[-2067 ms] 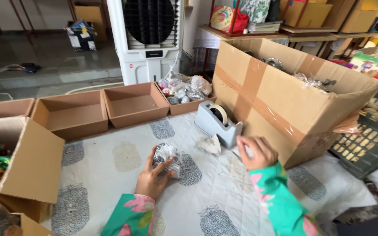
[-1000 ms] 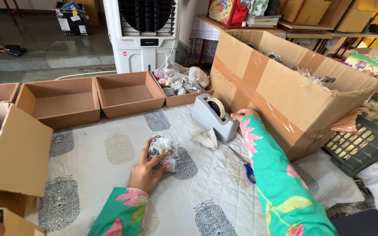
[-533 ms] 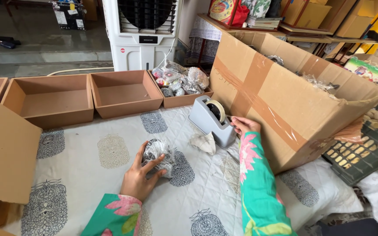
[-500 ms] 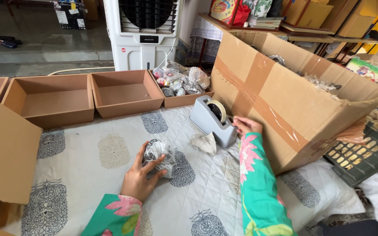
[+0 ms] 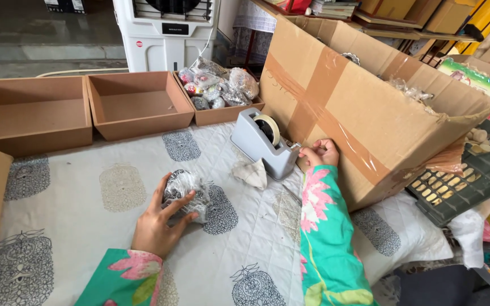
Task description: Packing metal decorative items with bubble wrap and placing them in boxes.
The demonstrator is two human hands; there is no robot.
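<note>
We hold a plastic-wrapped bundle [image 5: 185, 194] under our left hand [image 5: 160, 221], fingers curled over it, left of the grey tape dispenser [image 5: 260, 141]. Our right hand [image 5: 320, 153] pinches tape at its blade.

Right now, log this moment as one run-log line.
left hand: pressing plastic-wrapped bundle on quilted cloth | right hand: fingers pinched at tape dispenser cutter end | beside: big taped carton

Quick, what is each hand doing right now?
Left hand: fingers spread, holding a plastic-wrapped bundle down on the cloth.
Right hand: fingers pinched at the tape dispenser; whether it grips tape cannot be told.
</note>
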